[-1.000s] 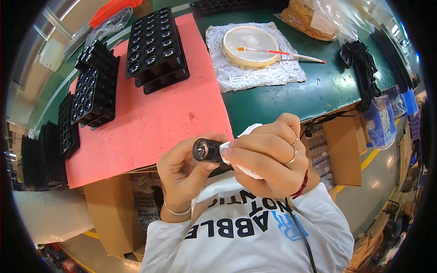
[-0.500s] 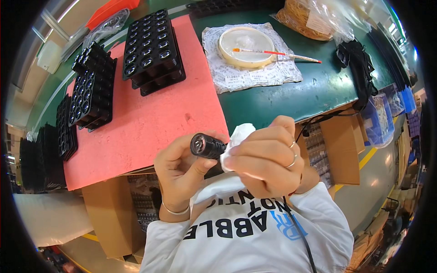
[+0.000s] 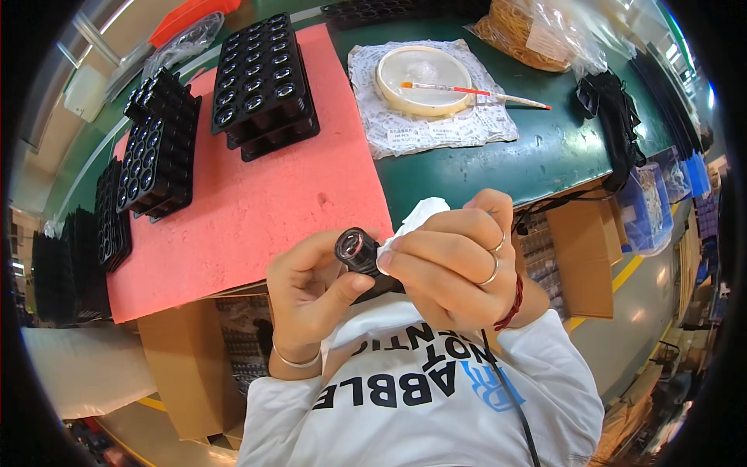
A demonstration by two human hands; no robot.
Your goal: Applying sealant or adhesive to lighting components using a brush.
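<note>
A small black flashlight (image 3: 356, 249) is held up between my hands, its round lens end tilted upward. My left hand (image 3: 305, 292) is closed around it, with the thumb along its near side. A crumpled white wipe (image 3: 424, 213) is pinched in my right hand (image 3: 463, 265) and touches the flashlight just beside its head. The right fingers and the wipe hide part of the flashlight's body. Both hands are in front of my white shirt, close to the near edge of the pink mat (image 3: 272, 210).
Black trays (image 3: 268, 136) with round shiny-topped pieces stand on the mat's left side. A shallow round dish (image 3: 424, 110) sits on printed paper (image 3: 420, 140), a thin brush (image 3: 506, 98) across it. Bagged rubber bands (image 3: 517, 43) lie farther right. Cardboard boxes (image 3: 583, 265) stand below the table edge.
The flashlight has turned so its lens end points more upward, and it has shifted slightly right. My right hand has rolled a little, with the wipe now against the flashlight's head.
</note>
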